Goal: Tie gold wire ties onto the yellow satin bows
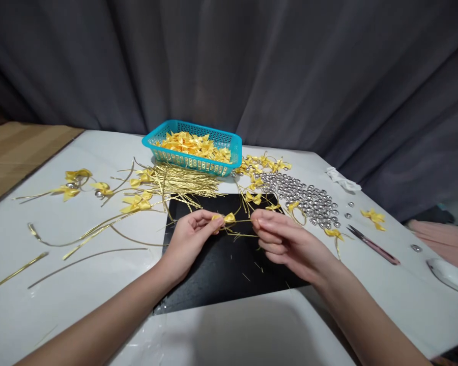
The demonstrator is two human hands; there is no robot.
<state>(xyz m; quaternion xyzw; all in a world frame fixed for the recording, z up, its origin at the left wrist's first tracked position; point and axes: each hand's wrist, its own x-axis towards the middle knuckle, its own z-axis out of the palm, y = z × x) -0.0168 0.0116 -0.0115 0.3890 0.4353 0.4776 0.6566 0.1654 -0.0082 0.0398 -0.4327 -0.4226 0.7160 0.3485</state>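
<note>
Above a black mat [229,274], my left hand [194,236] pinches a small yellow ribbon bow [229,217] between thumb and fingers. A thin gold cord [244,220] runs from the bow to my right hand [282,236], whose fingertips are closed on it. More cord hangs just below, between the two hands. Part of the bow is hidden by the left fingers. Beyond the mat lies a bundle of cut gold cords [187,180], with finished-looking yellow bows [137,202] on cords to its left.
A teal basket [234,157] of yellow ribbon bows stands at the back. Right of it spread many silver beads [309,201]. Thread snips [374,245] lie at the right, near a white oval object [450,274] and crumpled white paper [342,179]. A dark curtain [229,61] hangs behind.
</note>
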